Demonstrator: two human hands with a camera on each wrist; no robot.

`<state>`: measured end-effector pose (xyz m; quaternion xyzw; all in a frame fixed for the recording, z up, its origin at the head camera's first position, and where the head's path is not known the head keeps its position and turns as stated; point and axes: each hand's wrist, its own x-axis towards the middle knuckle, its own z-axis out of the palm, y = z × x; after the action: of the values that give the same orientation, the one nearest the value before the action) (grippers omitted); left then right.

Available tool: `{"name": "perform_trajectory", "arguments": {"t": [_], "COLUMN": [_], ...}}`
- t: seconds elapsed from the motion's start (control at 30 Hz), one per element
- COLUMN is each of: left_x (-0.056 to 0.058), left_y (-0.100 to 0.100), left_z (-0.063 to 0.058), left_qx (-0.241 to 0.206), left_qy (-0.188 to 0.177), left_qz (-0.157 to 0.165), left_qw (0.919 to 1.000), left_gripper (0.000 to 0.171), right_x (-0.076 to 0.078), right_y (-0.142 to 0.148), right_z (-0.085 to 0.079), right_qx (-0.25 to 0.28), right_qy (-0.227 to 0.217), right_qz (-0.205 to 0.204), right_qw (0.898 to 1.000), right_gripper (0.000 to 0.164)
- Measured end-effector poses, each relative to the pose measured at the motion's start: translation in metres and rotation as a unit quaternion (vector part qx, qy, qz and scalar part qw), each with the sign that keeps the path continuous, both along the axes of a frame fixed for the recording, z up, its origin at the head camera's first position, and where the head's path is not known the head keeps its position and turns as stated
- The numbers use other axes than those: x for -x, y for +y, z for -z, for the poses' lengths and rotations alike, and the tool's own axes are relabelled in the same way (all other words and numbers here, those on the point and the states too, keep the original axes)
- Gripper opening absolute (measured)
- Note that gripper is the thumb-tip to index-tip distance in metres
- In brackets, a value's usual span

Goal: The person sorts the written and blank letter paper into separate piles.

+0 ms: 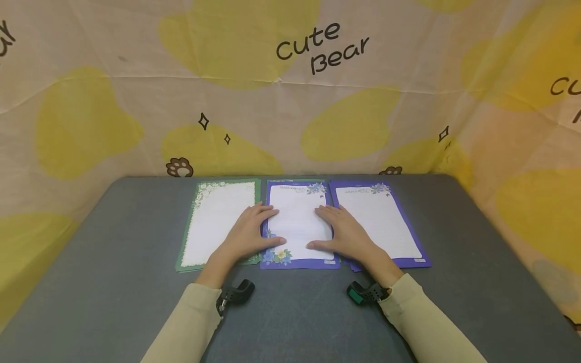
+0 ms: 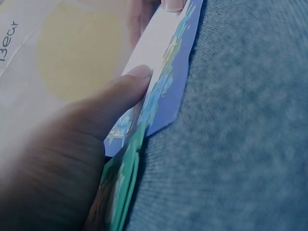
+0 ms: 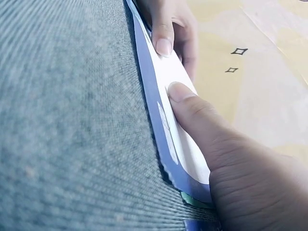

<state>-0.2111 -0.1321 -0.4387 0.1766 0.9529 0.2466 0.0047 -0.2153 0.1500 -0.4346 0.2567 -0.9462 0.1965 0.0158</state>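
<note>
In the head view, a purple-bordered sheet of writing paper (image 1: 298, 222) with blue flowers lies in the middle, green edges showing behind its top. My left hand (image 1: 246, 229) rests across its left side, thumb and fingers spread apart. From the other side my right hand (image 1: 348, 233) lies over its right edge in the same way. Both thumbs touch the white part of the sheet, as the left thumb (image 2: 130, 89) and the right thumb (image 3: 192, 103) show in the wrist views. Neither hand's fingers curl round the paper.
Left of the middle lies a stack of green-bordered sheets (image 1: 211, 227), partly under my left forearm. To the right is a stack of purple-bordered sheets (image 1: 386, 222). All lie near the far edge of the grey table (image 1: 290, 312), before a patterned cloth (image 1: 254, 111).
</note>
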Motion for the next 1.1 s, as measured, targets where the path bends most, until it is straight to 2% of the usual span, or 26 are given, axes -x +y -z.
{"name": "perform_trajectory", "arguments": {"t": [0.3, 0.53, 0.67, 0.73, 0.8, 0.97, 1.1], "left_x": [0.0, 0.0, -0.001, -0.001, -0.002, -0.005, -0.006], "left_y": [0.0, -0.001, 0.0, 0.0, 0.001, 0.003, 0.004], "left_z": [-0.001, -0.003, -0.003, -0.003, -0.003, -0.007, -0.01], "left_qx": [-0.001, -0.021, -0.03, -0.031, -0.036, -0.064, -0.085], "left_qy": [0.008, 0.012, 0.013, 0.017, 0.025, 0.046, 0.065], "left_qz": [0.0, 0.0, 0.004, 0.007, 0.008, 0.001, 0.008], "left_qw": [1.0, 0.9997, 0.9995, 0.9993, 0.999, 0.9969, 0.9942], "left_gripper": [0.082, 0.064, 0.056, 0.054, 0.052, 0.048, 0.049], "right_x": [0.003, 0.003, 0.002, 0.002, 0.001, 0.002, 0.002], "right_y": [0.001, 0.001, 0.001, 0.001, 0.001, 0.002, 0.001], "right_z": [0.002, 0.001, 0.001, 0.0, 0.0, -0.001, 0.0], "right_qx": [0.015, 0.027, 0.037, 0.054, 0.076, 0.146, 0.219], "right_qy": [0.048, 0.072, 0.069, 0.064, 0.056, 0.033, 0.021], "right_qz": [0.003, -0.003, 0.003, 0.019, 0.052, 0.132, 0.137], "right_qw": [0.999, 0.997, 0.997, 0.996, 0.994, 0.98, 0.966], "right_gripper": [0.083, 0.074, 0.071, 0.071, 0.072, 0.074, 0.07]}}
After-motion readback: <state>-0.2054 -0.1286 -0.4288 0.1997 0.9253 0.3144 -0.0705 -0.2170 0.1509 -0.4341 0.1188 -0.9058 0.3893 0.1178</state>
